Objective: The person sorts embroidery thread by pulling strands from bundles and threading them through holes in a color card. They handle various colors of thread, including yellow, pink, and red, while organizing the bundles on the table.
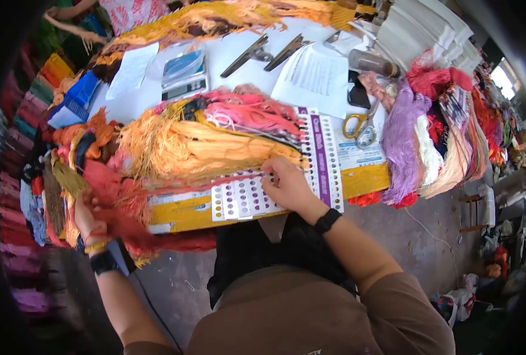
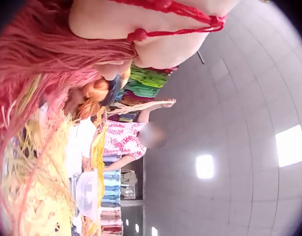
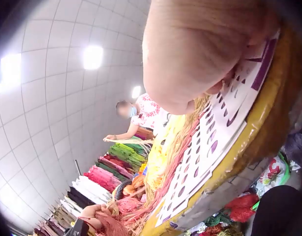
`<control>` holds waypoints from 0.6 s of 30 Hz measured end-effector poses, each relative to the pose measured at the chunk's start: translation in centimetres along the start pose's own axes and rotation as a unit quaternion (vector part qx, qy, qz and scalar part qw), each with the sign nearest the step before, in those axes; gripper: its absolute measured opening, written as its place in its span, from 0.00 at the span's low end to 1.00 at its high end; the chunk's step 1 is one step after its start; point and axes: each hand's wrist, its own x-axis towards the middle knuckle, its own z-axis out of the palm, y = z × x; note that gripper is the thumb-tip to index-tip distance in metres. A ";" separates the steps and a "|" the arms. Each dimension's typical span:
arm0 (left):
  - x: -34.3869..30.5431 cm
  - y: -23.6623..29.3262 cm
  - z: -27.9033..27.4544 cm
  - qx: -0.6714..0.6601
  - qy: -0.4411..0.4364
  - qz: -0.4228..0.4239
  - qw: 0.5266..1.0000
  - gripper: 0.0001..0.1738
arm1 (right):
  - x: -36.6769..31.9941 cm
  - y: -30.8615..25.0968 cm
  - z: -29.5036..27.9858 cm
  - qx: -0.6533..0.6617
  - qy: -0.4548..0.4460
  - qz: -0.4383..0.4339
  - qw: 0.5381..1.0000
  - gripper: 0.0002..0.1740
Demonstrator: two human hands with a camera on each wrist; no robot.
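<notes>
My left hand (image 1: 88, 219) (image 2: 146, 34) grips a hank of dark pink thread (image 1: 136, 231) (image 2: 38, 54) at the table's left front edge. In the right wrist view that hand (image 3: 94, 216) is small, at lower left. A thin strand of the same pink (image 1: 215, 184) runs across the front to my right hand (image 1: 289, 186) (image 3: 190, 54), whose curled fingers pinch its end over the punched cards (image 1: 239, 198) (image 3: 200, 147); the fingertips are partly hidden. Beside the strand lies a large yellow-orange hank (image 1: 198, 148), with bright pink thread (image 1: 251, 112) behind it.
A purple-striped card (image 1: 319, 157), scissors (image 1: 360, 124), a phone (image 1: 357, 92) and papers (image 1: 313, 77) lie to the right. Behind are a scale (image 1: 185, 74) and two clips (image 1: 245, 56). Purple hanks (image 1: 402, 142) hang at the right edge. A person (image 2: 124, 140) stands across the table holding pale thread.
</notes>
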 end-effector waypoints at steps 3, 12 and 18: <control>-4.3 0.8 3.7 0.077 -0.038 0.017 0.996 0.15 | 0.1 0.9 0.3 0.076 0.031 0.003 0.997 0.08; -18.0 -7.0 14.9 -0.103 -0.448 -0.235 0.856 0.25 | -2.0 -7.6 2.7 0.151 -0.144 -0.046 0.977 0.10; -19.6 -7.0 16.5 -0.107 -0.428 -0.217 0.871 0.23 | -2.8 -8.2 1.5 0.269 -0.169 0.053 0.947 0.10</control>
